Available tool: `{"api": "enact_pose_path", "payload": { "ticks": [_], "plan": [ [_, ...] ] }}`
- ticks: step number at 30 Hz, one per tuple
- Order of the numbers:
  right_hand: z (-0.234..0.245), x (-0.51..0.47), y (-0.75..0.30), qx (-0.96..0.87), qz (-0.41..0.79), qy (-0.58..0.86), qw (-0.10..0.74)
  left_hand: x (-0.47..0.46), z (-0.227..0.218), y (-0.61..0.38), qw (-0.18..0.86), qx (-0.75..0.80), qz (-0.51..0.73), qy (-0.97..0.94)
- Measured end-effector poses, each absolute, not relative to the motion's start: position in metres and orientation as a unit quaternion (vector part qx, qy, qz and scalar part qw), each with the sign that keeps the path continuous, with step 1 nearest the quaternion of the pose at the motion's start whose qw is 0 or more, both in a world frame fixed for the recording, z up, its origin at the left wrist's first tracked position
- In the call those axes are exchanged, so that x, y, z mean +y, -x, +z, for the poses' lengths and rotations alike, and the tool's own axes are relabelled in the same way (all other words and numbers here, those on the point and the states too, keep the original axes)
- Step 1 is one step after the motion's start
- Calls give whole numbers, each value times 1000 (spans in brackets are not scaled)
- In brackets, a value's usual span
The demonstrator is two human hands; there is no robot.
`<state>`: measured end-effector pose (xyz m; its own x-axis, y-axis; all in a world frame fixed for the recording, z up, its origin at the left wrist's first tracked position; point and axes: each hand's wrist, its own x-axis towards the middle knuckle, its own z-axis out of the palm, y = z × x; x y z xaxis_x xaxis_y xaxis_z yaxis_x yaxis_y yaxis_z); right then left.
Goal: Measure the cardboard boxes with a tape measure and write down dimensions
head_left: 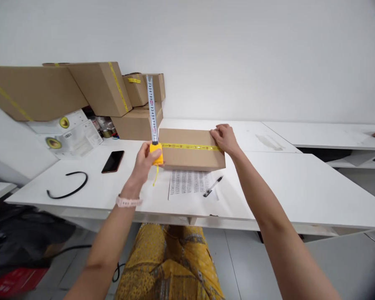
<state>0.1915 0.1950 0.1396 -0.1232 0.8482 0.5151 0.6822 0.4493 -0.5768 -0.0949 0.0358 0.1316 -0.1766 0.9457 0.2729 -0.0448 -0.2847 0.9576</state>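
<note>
My left hand (145, 160) is closed around a yellow tape measure (156, 153) at the left end of a small cardboard box (190, 160). The tape's white blade (151, 109) sticks straight up from the case, numbers showing. The box lies flat on the white table (268, 183), sealed with a strip of yellow tape along its top. My right hand (225, 137) rests on the box's far right corner, fingers curled over the edge. In front of the box lie a printed sheet (187, 183) and a pen (212, 186).
A black phone (113, 161) and a curved black band (69, 186) lie on the table to the left. Several cardboard boxes (96, 89) and white packets (68, 133) are stacked at the back left against the wall. Another white counter (331, 135) runs to the right.
</note>
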Motion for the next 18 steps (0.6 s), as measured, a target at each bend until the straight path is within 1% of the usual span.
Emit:
{"api": "enact_pose_path", "payload": {
  "ticks": [1,3,5,7,11,18],
  "plan": [
    [139,193,-185,-756,100,496,416,23,125,84,393,440,629,-506],
    [136,188,-173,-776,75,469,414,-6,108,59,474,414,598,-496],
    [134,182,-164,-784,27,469,405,-31,91,34,573,398,540,-470],
    [134,178,-160,-787,-17,478,390,-48,78,15,619,386,518,-446],
    [132,176,-161,-796,-58,476,368,-57,59,-3,656,364,514,-416],
    [128,184,-165,-821,-81,450,343,-67,43,-12,667,371,503,-406]
  ]
}}
